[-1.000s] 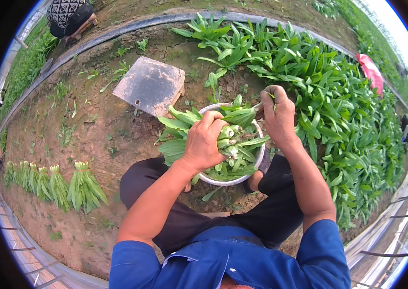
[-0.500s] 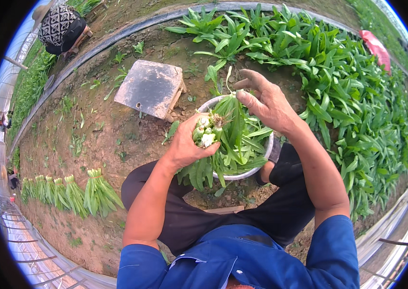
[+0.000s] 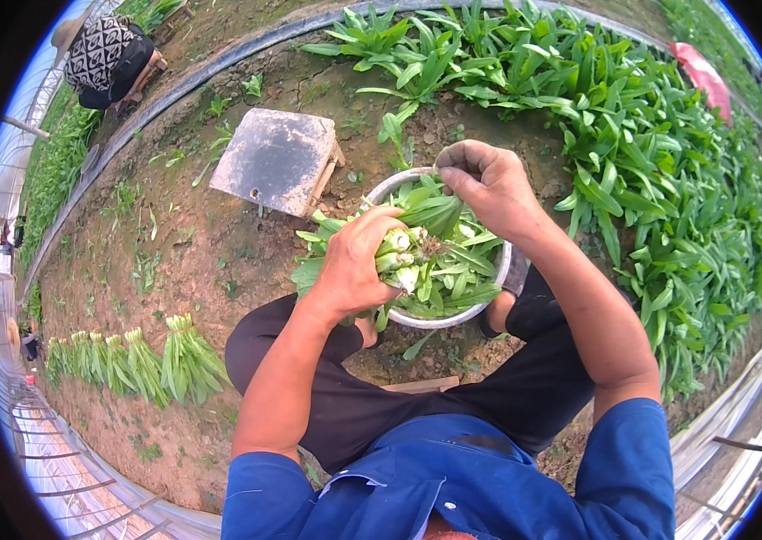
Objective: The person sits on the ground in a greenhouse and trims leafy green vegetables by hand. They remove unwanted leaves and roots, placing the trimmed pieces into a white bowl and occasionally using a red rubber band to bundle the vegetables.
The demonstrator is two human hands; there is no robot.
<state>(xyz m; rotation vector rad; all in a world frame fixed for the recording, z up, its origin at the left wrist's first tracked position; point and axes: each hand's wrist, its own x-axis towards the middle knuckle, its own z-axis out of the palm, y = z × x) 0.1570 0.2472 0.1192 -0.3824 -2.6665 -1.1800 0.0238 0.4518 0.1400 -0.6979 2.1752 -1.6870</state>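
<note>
My left hand [image 3: 352,263] is wrapped around a bunch of leafy greens [image 3: 401,259], with the pale cut stem ends pointing right and a brown, ragged root end among them. Leaves stick out on the far side of that hand. Above the far rim of a round pale basin [image 3: 457,320], my right hand [image 3: 489,184] has thumb and fingers pressed together. Whatever sits in that pinch is too small to make out; leaves lie just below it. Loose leafy greens [image 3: 466,274] fill the basin, which stands between my feet.
A low wooden stool [image 3: 277,160] with a dark top stands beyond the basin, to the left. Several tied bunches of greens [image 3: 190,364] are lined up on the soil at left. Growing greens [image 3: 633,180] cover the right side. Another person [image 3: 109,58] crouches at the far left.
My right hand's fingers have gone from spread to pinched. My left hand and its bunch have shifted slightly right, and the stem ends now point more to the right.
</note>
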